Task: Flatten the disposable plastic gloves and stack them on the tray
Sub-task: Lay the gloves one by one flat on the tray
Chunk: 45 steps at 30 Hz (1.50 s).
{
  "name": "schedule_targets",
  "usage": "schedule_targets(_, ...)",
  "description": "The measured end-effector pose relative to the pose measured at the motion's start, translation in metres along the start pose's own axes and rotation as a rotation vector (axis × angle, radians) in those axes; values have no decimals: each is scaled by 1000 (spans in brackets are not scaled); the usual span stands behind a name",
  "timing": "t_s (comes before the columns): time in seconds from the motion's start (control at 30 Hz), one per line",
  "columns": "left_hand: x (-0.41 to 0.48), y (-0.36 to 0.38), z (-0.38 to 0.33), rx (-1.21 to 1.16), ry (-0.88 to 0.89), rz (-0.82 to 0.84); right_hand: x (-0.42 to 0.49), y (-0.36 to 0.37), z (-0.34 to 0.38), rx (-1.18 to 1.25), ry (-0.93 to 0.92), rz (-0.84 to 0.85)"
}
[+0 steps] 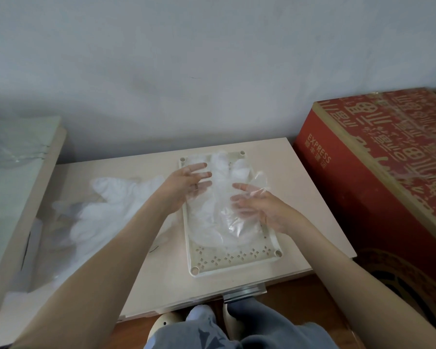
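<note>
On the cream tray (pixel 237 263), mid-table, sits the stack of clear gloves (pixel 219 222). Its long axis runs along the tray's length, glove fingers pointing away at the wall and cuff end toward me. Both hands are over it, apart. My left hand (pixel 186 187) has straight, spread fingers on the left edge, and my right hand (pixel 259 210) is loosely open with film draped over its fingertips. The left forearm hides part of the tray's left rim. A loose pile of gloves (pixel 106 212) lies to the left on the table (pixel 300 197), and a red box (pixel 378 177) stands just beside it on the right.
</note>
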<state>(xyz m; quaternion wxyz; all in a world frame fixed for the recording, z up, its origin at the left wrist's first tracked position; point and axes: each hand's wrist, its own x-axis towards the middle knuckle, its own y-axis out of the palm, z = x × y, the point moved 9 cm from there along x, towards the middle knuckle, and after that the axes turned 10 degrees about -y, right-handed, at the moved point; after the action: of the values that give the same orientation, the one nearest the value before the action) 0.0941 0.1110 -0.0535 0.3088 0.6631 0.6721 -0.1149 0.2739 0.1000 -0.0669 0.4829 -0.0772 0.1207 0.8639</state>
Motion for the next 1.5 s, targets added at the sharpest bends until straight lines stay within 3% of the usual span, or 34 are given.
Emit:
schedule_targets(0.23, 9, -2, -15, 191, 40, 48, 16, -24, 23, 460, -101, -110)
schedule_targets(0.4, 20, -3, -18, 272, 6, 117, 28, -34, 39, 460, -127, -40)
schedule_targets(0.6, 29, 0, -22, 390, 27, 152, 38, -35, 41, 153, -72, -17)
schedule_targets(0.77, 32, -1, -37, 463, 207, 6, 49, -42, 36, -232, -49, -69)
schedule_targets(0.87, 27, -7, -48, 472, 321, -113, 54, -52, 35, -687, -27, -129)
schedule_targets(0.93, 28, -10, -47, 505, 332, -153, 57, -51, 43, -1059, -54, -180)
schedule_targets(1.0, 30, -14, -43, 542, 321, -185, 58, -43, 54, -1269, -114, -246)
schedule_targets(1.13, 31, -15, -44, 640, 330, -255, 65, -23, 67, -1365, -256, -292)
schedule_targets(1.33, 33, -4, -39, 1022, 278, -318, 88, -4, 43, -1409, -127, -179)
schedule_targets(1.4, 34, -2, -39, 1154, 304, -362, 93, -3, 35, -1347, -93, -180)
schedule_targets(1.5, 29, 1, -45, 1129, 390, -382, 94, -2, 34, -1178, -97, -204)
